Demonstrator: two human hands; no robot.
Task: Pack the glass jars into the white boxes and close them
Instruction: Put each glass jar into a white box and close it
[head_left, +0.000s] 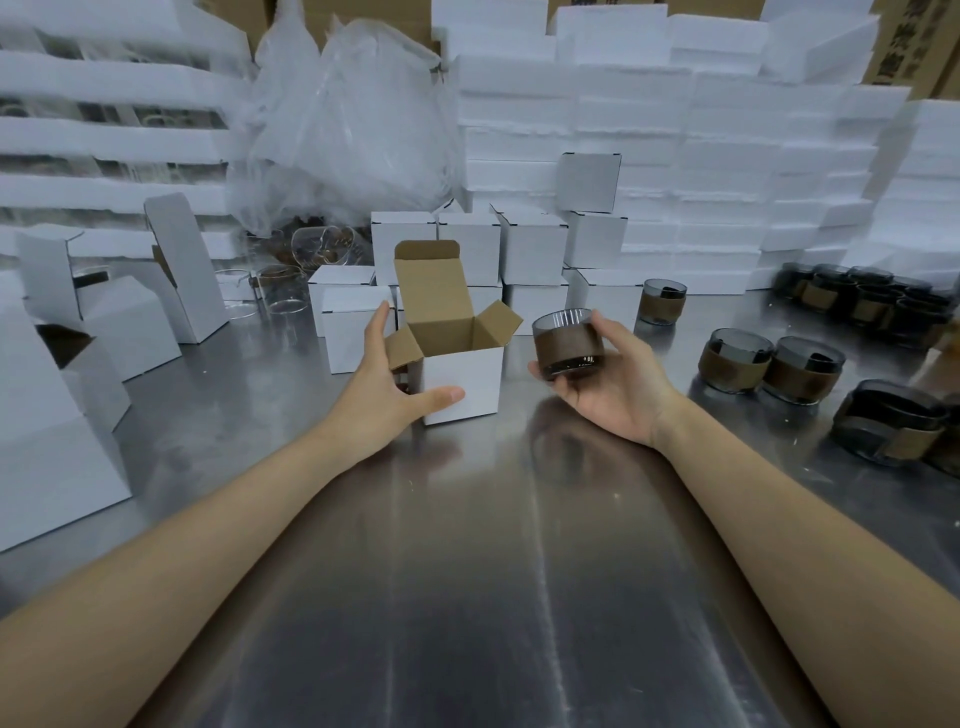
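Note:
A small white box (462, 379) stands on the steel table with its brown lid and side flaps up. My left hand (387, 384) cups its left side, fingers straight up past the left flap and thumb lying across the lower front face. Just right of the box, my right hand (608, 379) holds a smoky glass jar (567, 343) with a brown sleeve, lifted off the table and upright.
More sleeved jars (769, 366) sit along the right, one (662, 301) behind. Closed white boxes (535, 244) are stacked behind the open one; opened boxes (130, 322) stand on the left. Foam slabs (727, 156) and a plastic bag (353, 119) fill the back.

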